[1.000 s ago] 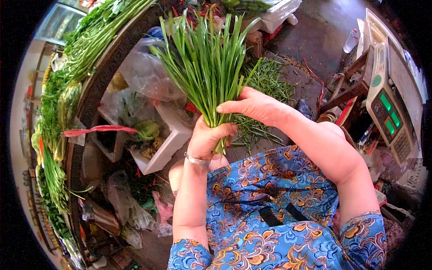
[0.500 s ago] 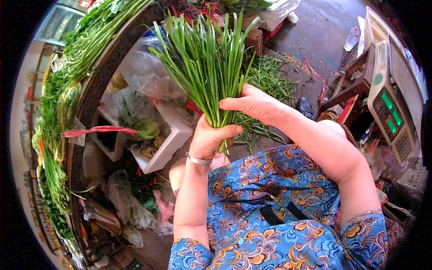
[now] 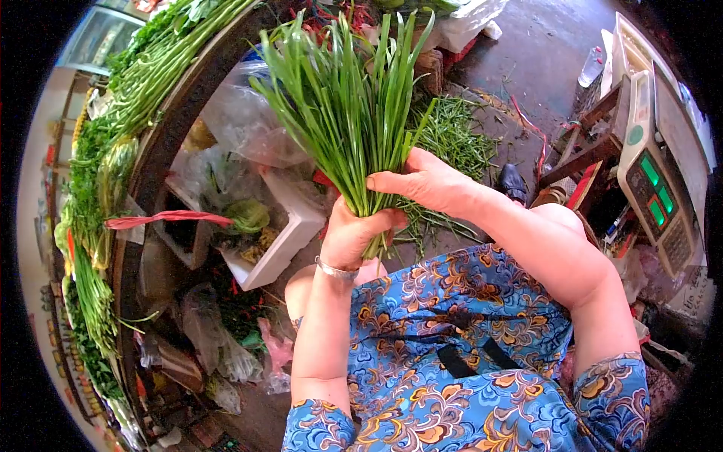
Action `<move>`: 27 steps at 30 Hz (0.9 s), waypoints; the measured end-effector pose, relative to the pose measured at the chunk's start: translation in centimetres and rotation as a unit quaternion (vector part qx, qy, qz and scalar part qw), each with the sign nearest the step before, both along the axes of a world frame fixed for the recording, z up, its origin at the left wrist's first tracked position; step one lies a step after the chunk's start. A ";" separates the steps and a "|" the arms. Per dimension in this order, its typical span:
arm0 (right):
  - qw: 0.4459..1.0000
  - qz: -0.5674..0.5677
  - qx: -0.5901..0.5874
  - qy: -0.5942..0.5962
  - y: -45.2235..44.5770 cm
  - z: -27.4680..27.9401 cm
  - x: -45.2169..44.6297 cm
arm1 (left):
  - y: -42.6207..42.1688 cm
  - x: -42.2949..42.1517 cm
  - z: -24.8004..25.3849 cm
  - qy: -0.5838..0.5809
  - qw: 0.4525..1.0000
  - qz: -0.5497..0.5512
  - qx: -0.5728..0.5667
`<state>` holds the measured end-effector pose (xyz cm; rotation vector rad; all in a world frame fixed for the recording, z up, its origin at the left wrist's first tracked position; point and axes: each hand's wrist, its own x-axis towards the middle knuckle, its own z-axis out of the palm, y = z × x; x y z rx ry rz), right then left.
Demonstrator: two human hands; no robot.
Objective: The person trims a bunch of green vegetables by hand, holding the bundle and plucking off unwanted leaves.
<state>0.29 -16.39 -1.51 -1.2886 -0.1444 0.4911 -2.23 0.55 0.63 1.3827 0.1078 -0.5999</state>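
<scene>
A thick bunch of long green leafy stalks (image 3: pixel 346 113) stands upright in front of me, its leaves fanned out at the top. My left hand (image 3: pixel 352 232), with a silver bracelet at the wrist, is wrapped round the lower stalks, and the cut ends stick out below it. Just above, my right hand (image 3: pixel 422 181) holds the right side of the same bunch, thumb across the front; its other fingers are partly hidden behind the leaves.
Loose green trimmings (image 3: pixel 456 135) lie on the floor beyond my hands. At the right is a scale (image 3: pixel 655 181) with green lit digits. A white foam box (image 3: pixel 275 252) and plastic bags are at the left, beside a curved ledge of vegetables (image 3: pixel 154 75).
The bunch has shifted and turned slightly in my hands, its tops swaying. Both hands keep nearly the same place on it, and my left thumb has moved a little.
</scene>
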 end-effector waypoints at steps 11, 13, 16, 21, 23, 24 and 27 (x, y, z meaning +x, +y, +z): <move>0.903 0.153 -0.383 -0.123 -2.9 2.5 0.9 | 1.3 1.1 -2.3 -0.012 0.998 0.050 -0.025; 0.922 0.190 -0.306 -0.144 -3.3 2.4 0.6 | 1.4 0.6 -2.5 0.007 0.999 0.042 -0.017; 0.973 0.221 -0.048 -0.049 -3.8 2.4 0.7 | 1.2 0.2 -2.2 0.018 0.998 0.063 -0.007; 0.991 0.003 0.006 -0.137 -4.4 3.2 1.6 | 0.6 0.3 -1.9 0.032 0.998 0.042 0.037; 0.986 -0.053 0.011 -0.159 -4.0 3.3 1.5 | 0.2 0.1 -2.1 0.029 0.998 0.031 0.047; 0.983 -0.069 0.015 -0.168 -3.9 3.3 1.5 | 0.1 0.1 -2.2 0.025 0.998 0.022 0.057; 0.961 -0.146 -0.036 -0.231 -3.4 3.5 1.2 | -0.4 0.0 -2.6 0.028 0.997 0.008 0.067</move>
